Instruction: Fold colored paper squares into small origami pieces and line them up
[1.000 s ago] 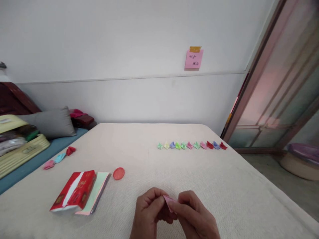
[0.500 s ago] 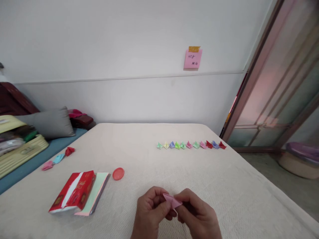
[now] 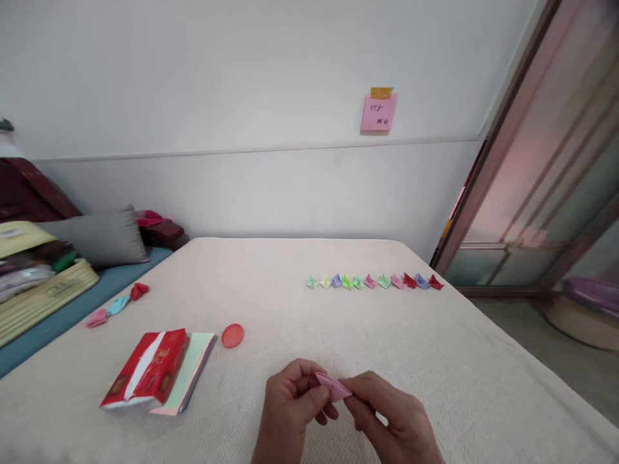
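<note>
a small folded pink paper was held between both hands above the near side of the table, apparently so that each end had its own grip. the left hand had its thumb pressed over the paper's face, fingers curled behind, with hardly any gap. the right hand had its thumb and forefinger nearly closed at the right-hand corner, perhaps to steady that tip.

farther off, a row of folded papers ran sideways, likely spaced that way to keep each apart. the red packet lay over part of the paper sheets, possibly weighing them down; a red disc lay just beside them.
</note>
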`<action>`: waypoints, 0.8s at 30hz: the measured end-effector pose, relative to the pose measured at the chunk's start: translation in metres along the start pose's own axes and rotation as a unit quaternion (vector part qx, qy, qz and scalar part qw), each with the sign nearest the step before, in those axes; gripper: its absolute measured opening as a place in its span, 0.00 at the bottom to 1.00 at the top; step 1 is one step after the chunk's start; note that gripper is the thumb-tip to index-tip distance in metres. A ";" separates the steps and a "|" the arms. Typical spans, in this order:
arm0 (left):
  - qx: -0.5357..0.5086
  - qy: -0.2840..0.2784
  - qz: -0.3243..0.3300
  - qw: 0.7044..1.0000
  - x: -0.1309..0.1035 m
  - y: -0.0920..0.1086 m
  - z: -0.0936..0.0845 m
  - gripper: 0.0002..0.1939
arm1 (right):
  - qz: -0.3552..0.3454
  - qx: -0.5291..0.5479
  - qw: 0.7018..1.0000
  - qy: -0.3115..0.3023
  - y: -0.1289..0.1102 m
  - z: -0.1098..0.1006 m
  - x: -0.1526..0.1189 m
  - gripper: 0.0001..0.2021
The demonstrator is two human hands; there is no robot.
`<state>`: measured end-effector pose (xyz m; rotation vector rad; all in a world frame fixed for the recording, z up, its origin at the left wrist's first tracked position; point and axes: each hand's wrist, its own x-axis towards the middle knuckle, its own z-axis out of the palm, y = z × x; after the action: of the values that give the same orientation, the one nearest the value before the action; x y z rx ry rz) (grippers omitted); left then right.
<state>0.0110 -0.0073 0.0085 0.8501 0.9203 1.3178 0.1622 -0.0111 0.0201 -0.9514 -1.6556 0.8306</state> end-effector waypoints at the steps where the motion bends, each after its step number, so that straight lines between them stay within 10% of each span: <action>1: 0.000 0.000 -0.008 1.000 0.000 0.000 -0.001 0.09 | -0.010 -0.008 1.000 -0.006 0.001 -0.002 0.000 0.09; 13: 0.038 0.019 0.009 0.999 -0.004 -0.003 0.006 0.07 | 0.214 0.075 0.971 0.080 -0.002 0.012 -0.003 0.09; 24: 0.056 0.030 0.051 0.997 -0.006 0.003 0.007 0.06 | 0.240 0.172 0.955 0.040 -0.005 0.011 0.006 0.11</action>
<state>0.0164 -0.0134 0.0143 0.9593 1.0156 1.3965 0.1492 -0.0093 0.0244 -1.1343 -1.1655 1.3385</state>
